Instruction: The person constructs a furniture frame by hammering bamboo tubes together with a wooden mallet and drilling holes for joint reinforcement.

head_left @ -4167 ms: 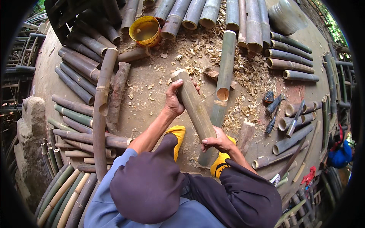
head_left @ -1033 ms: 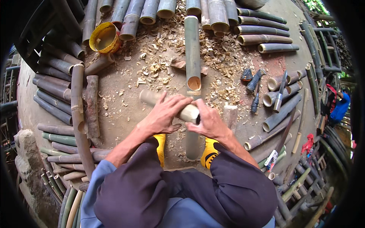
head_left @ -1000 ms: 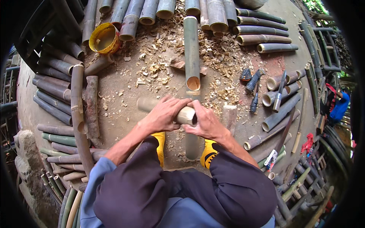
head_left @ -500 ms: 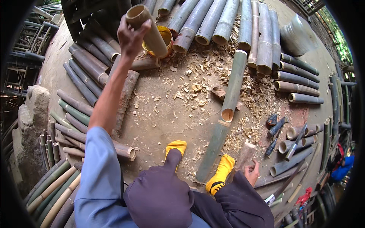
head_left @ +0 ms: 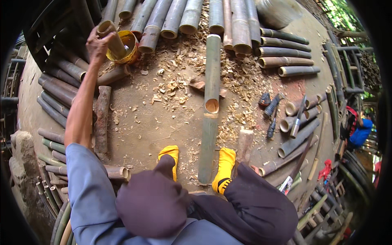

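Note:
At the upper left, my stretched-out left hand (head_left: 98, 44) is closed around the upper part of a short bamboo tube (head_left: 116, 44). The tube tilts, and its lower end is in the mouth of a yellow bucket (head_left: 134, 52). Only a sliver of my right hand (head_left: 255, 169) shows past my raised right knee; its fingers are mostly hidden. Between my feet lies a long green bamboo pole (head_left: 208, 151), with an oval opening cut near its middle. A flat piece of wood (head_left: 199, 84) lies crosswise under its far part.
Pale wood shavings (head_left: 171, 83) cover the ground. Cut bamboo tubes (head_left: 153, 30) line the far side, with more stacked left and right. Dark-handled tools (head_left: 270, 110) and a knife (head_left: 299, 118) lie at the right. A rough log (head_left: 102, 118) lies near my left arm.
The bamboo tube in my left hand has gone from in front of the bucket into its mouth. My right hand has slipped mostly behind my knee. The whole view has shifted.

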A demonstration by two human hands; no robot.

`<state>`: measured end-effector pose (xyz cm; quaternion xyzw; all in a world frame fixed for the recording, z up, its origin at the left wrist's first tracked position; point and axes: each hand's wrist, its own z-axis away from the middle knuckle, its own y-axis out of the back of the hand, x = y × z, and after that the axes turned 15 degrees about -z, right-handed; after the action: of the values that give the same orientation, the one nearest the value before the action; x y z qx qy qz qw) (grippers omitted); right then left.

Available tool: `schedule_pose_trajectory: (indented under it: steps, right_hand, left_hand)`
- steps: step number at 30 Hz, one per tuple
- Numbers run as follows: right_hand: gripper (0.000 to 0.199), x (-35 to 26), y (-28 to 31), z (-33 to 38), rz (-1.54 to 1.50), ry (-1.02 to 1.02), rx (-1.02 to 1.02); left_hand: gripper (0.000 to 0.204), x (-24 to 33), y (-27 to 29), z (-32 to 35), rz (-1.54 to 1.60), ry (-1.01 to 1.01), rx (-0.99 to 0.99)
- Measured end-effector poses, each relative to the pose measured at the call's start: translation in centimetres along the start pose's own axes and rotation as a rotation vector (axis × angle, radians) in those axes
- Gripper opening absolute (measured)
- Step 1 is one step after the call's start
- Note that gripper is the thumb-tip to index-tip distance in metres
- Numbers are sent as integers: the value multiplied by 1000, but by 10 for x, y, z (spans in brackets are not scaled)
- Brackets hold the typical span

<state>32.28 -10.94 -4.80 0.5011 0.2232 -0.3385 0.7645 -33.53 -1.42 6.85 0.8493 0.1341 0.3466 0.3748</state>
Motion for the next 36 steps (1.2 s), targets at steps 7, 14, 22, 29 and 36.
schedule_pose_trajectory:
  steps: [7,14,22,29,36]
  right_hand:
    - [39,-16,-4,6,1,30,4]
    - [37,-23,49,68,-13,-6,147]
    - [33,-72,87,75,-323,257,234]
    - [64,-282,73,9,-185,861,-117]
    - [72,-307,30,-55,-144,545,-667]
  left_hand:
    - [52,106,98,-32,565,-136,-261]
    - [38,155,143,-12,970,47,-463]
    - [40,174,126,24,1181,300,-699]
    - [43,213,121,86,1095,305,-848]
    - [43,214,70,123,1342,428,-1019]
